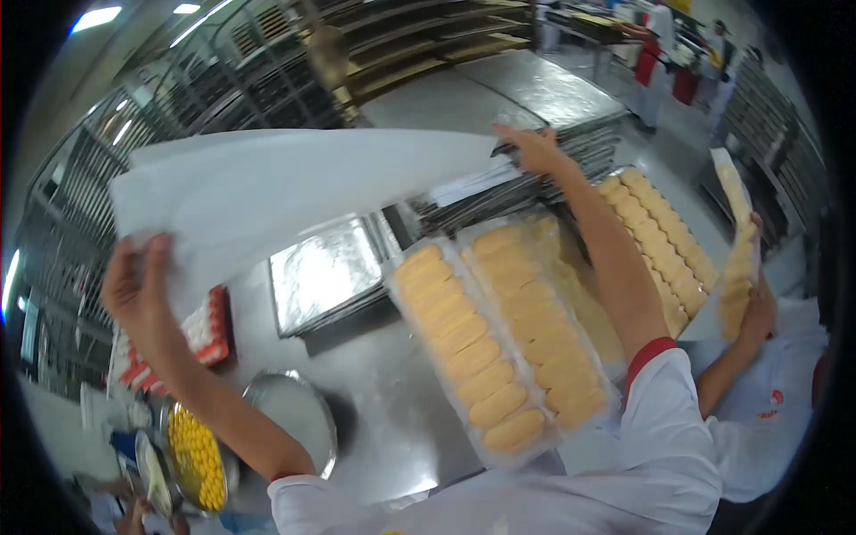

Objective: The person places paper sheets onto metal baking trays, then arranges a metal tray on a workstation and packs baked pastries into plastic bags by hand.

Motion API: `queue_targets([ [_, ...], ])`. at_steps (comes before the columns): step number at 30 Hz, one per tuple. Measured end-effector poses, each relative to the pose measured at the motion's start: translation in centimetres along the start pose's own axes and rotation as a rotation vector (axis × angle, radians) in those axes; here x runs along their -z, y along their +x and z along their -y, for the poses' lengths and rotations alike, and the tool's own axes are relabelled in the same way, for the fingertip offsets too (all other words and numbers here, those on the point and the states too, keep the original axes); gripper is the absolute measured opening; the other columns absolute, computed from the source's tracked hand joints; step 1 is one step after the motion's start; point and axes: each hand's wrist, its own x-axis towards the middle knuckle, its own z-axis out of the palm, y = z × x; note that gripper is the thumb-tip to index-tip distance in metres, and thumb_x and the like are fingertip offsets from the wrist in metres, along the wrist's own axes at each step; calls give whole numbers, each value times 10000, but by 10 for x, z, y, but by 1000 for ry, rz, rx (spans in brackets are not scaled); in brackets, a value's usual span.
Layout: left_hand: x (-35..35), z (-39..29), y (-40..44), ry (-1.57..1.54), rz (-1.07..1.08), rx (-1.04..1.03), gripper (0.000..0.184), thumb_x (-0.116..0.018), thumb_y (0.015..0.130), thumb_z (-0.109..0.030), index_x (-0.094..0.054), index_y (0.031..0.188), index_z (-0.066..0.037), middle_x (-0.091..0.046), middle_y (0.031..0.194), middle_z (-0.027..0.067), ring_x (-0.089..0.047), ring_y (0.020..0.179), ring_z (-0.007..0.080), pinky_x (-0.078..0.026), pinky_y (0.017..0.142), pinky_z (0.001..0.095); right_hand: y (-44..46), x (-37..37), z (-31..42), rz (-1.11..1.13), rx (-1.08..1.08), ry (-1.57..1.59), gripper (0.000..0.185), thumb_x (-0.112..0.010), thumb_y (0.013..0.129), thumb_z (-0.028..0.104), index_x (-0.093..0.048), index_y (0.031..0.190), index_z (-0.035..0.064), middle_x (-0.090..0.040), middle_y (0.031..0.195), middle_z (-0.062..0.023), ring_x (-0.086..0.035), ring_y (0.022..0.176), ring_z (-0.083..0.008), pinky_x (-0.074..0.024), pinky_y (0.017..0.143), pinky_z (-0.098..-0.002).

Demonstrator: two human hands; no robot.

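Note:
A large white sheet of baking paper (294, 174) stretches in the air between my two hands. My left hand (138, 281) pinches its lower left corner between thumb and fingers. At the other end, my right hand (535, 152) grips the paper's narrow right tip, above a stack of dark baking trays (571, 147). Below my right arm, rows of oblong pale-yellow sponge biscuits (464, 343) lie on paper strips, with a second strip of biscuits (535, 321) beside them. Shiny metal trays (325, 272) are stacked underneath the paper.
A round metal pan (299, 415) and a bowl of egg yolks (196, 455) stand at lower left, near red-and-white packages (201, 334). At right, a co-worker's hand (758, 312) holds a biscuit strip (738, 241) beside a biscuit tray (655, 241). Racks (250, 80) stand behind.

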Motion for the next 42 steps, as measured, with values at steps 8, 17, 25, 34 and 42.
queue_targets([
  [8,225,-90,-78,294,-341,99,237,-676,846,-113,-613,1054,-15,-642,939,60,-593,840,105,-472,692,232,-9,45,124,-546,242,236,399,-606,861,280,-556,1230,138,-608,1188,-88,-528,1150,-274,-336,975,-514],
  [17,370,-308,-312,837,-74,-203,320,-764,403,-16,-562,645,37,-511,567,48,-424,474,128,-311,464,251,-340,182,496,46,1652,942,1156,-817,493,551,-335,1406,32,-372,1433,-159,-339,1335,-297,-216,1098,-399],
  [25,533,-479,-555,934,-742,308,176,-724,608,70,-619,744,32,-591,648,18,-514,554,102,-389,532,219,-663,121,679,919,2131,819,521,-760,733,272,-583,1160,33,-620,1127,-147,-542,1056,-271,-394,943,-368],
  [34,686,-529,-688,940,-1032,730,121,-723,734,-33,-621,762,24,-574,653,-28,-472,587,39,-336,530,184,-886,29,820,1499,1866,938,441,-754,762,240,-615,1128,37,-675,1021,-117,-628,910,-172,-459,867,-316],
  [42,894,-501,-736,1028,-991,876,147,-722,737,-44,-618,805,35,-589,693,3,-492,613,62,-384,572,197,-998,-39,974,2076,1440,952,514,-720,810,261,-541,1227,20,-621,1105,-65,-559,1054,-155,-416,939,-320],
])
